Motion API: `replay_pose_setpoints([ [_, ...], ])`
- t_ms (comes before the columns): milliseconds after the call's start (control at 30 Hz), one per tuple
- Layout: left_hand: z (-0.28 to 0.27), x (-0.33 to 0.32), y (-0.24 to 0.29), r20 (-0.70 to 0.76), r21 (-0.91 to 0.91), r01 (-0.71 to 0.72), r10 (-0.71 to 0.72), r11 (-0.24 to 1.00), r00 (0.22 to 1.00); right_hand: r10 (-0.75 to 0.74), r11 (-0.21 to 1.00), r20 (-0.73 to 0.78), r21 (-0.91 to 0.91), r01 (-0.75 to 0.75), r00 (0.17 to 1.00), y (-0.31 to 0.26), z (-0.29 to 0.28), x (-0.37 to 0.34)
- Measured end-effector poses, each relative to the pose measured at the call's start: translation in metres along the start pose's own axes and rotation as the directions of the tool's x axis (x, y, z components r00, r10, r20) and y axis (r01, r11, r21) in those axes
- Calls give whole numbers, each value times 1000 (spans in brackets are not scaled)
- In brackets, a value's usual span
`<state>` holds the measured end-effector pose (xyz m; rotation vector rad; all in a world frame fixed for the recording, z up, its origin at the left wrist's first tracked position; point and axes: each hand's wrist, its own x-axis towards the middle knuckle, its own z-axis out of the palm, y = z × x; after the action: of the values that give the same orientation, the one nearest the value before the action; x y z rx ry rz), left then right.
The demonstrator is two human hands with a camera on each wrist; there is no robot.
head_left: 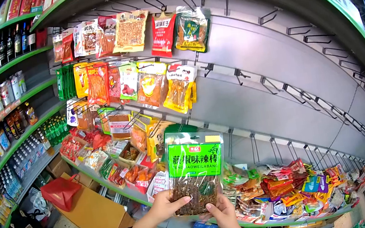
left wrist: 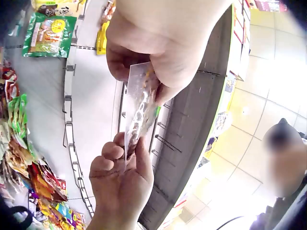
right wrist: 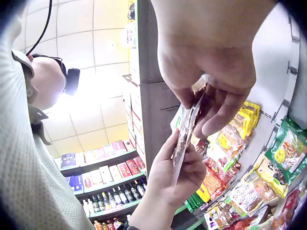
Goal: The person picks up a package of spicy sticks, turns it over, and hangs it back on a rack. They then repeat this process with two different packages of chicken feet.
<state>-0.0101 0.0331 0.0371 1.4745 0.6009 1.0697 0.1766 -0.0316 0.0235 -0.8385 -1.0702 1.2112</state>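
Both hands hold one flat clear snack bag upright, its green label and brown sticks facing the head camera. My left hand pinches the lower left edge, thumb across the front. On the lower right corner, my right hand grips with its thumb in front and fingers behind. Seen edge-on in the left wrist view, the snack bag is thin, with the left hand above and the right hand below. The right wrist view shows the same snack bag between both hands.
Hanging snack packets fill hooks at the left of the rack. Bare hooks line its right side. Loose packets pile on the lower shelf. Bottle shelves stand at left, above a cardboard box and red bag.
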Motion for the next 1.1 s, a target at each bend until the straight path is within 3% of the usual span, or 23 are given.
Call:
replay_pose_setpoints([
  [133,8,15,17,21,-42,-25,26,999,999,43,999,-81,-7,-44,996,-22,1,5],
  [267,4,26,13,81,-98,-15,23,995,996,-52,999,-61,-15,51,997,-34,3,15],
  [367,-2,34,18,98,-33,-15,18,999,995,-119,977,-4,-179,116,993,-18,-20,30],
  [400,-4,37,22,98,-32,3,0,999,995,-75,975,24,-210,78,997,-25,-22,29],
  [500,-9,51,17,158,-86,-22,35,996,987,-200,978,-77,-68,195,977,-38,0,42],
  [600,-14,66,16,157,-9,-24,26,1000,987,-203,979,-105,-57,198,974,-42,4,52],
  [733,-24,88,17,201,-221,-6,51,975,978,-319,936,-120,-194,293,940,-49,-4,81],
  [767,-30,94,20,222,-245,-16,72,969,972,-311,938,-134,-206,280,941,-58,-8,92],
  [833,-44,105,32,266,-284,-33,112,958,957,-452,885,-162,-207,418,877,-92,2,116],
  [900,-56,119,44,293,-204,-70,130,976,947,-576,797,-105,-291,529,811,-135,8,145],
  [967,-66,129,57,308,-157,-76,122,985,943,-556,800,-74,-317,509,828,-185,25,164],
  [1100,-85,148,59,301,-115,-24,58,993,952,-670,686,3,-379,621,742,-261,37,229],
])
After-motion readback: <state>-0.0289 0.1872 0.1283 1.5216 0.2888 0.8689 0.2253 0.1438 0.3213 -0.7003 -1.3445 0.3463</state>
